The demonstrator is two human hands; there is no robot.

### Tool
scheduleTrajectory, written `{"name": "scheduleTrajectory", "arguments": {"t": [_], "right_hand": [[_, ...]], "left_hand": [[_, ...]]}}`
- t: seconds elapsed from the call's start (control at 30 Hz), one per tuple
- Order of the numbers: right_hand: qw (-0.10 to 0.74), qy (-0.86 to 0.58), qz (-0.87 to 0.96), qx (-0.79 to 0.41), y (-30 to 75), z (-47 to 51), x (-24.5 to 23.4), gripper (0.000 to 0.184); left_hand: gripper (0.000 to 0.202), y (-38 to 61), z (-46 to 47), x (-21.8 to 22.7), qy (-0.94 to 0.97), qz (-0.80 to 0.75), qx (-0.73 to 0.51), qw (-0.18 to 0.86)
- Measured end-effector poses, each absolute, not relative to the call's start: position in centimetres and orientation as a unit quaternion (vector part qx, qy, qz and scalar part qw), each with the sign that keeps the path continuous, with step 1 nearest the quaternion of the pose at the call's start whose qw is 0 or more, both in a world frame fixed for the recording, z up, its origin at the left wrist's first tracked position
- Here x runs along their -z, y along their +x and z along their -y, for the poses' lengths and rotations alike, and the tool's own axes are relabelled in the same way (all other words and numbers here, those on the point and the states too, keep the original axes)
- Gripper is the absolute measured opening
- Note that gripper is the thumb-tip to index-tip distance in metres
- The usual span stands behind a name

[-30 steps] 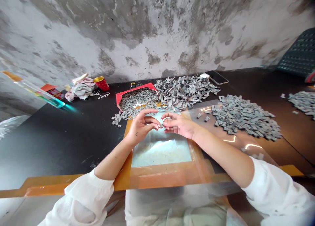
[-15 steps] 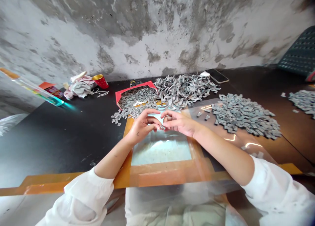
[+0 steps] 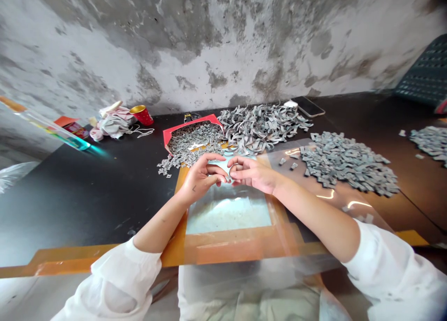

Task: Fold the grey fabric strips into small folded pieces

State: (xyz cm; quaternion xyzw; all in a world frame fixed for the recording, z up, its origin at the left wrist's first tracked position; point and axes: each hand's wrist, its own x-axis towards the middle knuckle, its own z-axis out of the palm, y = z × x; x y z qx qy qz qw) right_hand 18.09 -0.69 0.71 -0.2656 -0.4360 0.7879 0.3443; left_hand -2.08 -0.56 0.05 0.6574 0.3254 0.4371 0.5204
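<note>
My left hand (image 3: 201,179) and my right hand (image 3: 256,174) meet over the middle of the table, fingertips pinched together on a small grey paper piece (image 3: 227,177) between them. Just beyond my hands a red-edged tray (image 3: 174,131) holds several small folded grey pieces. A heap of long grey strips (image 3: 260,124) lies behind it. A second heap of small folded grey pieces (image 3: 349,165) lies to the right of my right hand. Under my wrists lies a clear plastic sheet (image 3: 228,214) with orange tape borders.
The black table (image 3: 87,190) runs to a stained grey wall. At the back left lie a red cup (image 3: 141,114), crumpled cloth (image 3: 111,124) and a clear ruler (image 3: 52,130). A phone (image 3: 309,107) lies at the back. Another grey heap (image 3: 431,141) sits far right.
My fingers have worked the small piece slightly between them; both hands stay in the same place over the plastic sheet.
</note>
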Motion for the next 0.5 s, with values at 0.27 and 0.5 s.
{"name": "scheduleTrajectory", "arguments": {"t": [0.27,0.5], "right_hand": [[0.330,-0.259,0.463,-0.781,18.14,0.65,-0.59,0.031],[0.323,-0.264,0.492,-0.764,18.19,0.68,-0.73,0.034]], "left_hand": [[0.036,-1.91,0.64,-0.14,0.659,-0.325,-0.420,0.532],[0.035,-1.88,0.67,-0.28,0.673,-0.320,-0.395,0.537]]}}
